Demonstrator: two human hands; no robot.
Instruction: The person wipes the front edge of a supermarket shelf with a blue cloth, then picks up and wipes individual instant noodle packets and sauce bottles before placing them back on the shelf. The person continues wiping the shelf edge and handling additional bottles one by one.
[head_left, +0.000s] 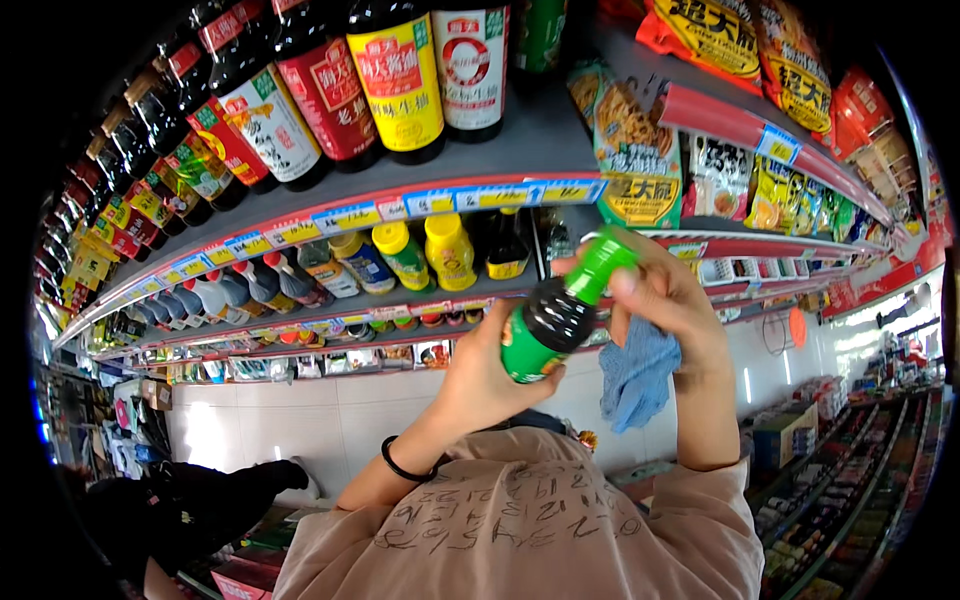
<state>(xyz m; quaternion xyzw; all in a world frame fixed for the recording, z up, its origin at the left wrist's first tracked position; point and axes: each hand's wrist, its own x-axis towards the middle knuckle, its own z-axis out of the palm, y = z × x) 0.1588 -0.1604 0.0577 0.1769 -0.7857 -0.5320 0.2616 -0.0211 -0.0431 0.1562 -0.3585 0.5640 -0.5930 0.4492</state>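
A dark sauce bottle (559, 319) with a green label and a green cap is tilted in front of my chest, its top towards the upper right. My left hand (476, 375) is wrapped around its lower body, with a black band on the wrist. At the neck, my right hand (667, 289) has its thumb and fingers about the green cap (604, 259). A crumpled blue cloth (640, 375) hangs from that same hand, below the palm. The fingers behind the cap are partly hidden.
Ahead, a shelf (525, 154) bears rows of soy sauce bottles (397, 90), with noodle packs (637, 157) to the right. Yellow squeeze bottles (450, 255) stand one level down. A person in black (195, 517) is at the lower left. More stocked shelving (847, 480) lies at the right.
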